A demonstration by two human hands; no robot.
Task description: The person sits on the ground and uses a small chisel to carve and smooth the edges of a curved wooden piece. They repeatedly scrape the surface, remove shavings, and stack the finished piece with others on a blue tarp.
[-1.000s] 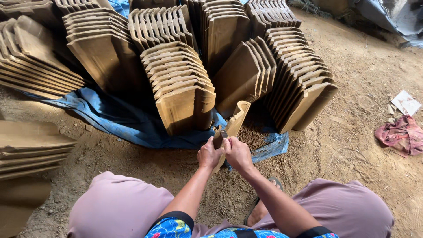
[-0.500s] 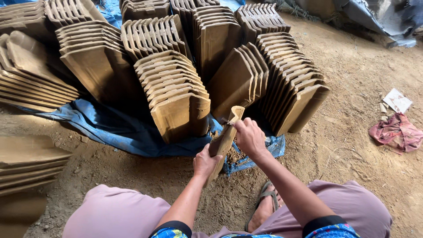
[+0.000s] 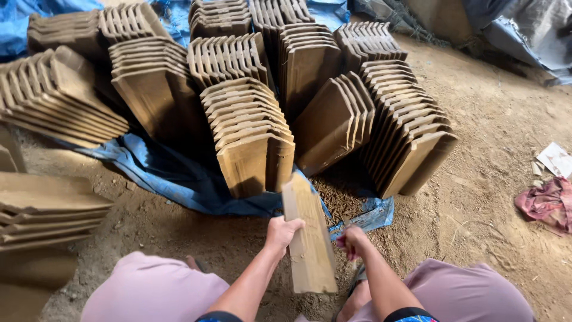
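While seated on dirt floor (image 3: pixel 476 197), gripped tan clay tile (image 3: pixel 307 238) at its left edge with left hand (image 3: pixel 282 229), tile upright between knees. Right hand (image 3: pixel 353 240) closed just right of tile, contents unclear. Stacked tiles (image 3: pixel 250 134) on blue tarp (image 3: pixel 179 179) ahead; red rag (image 3: pixel 545 203) far right.
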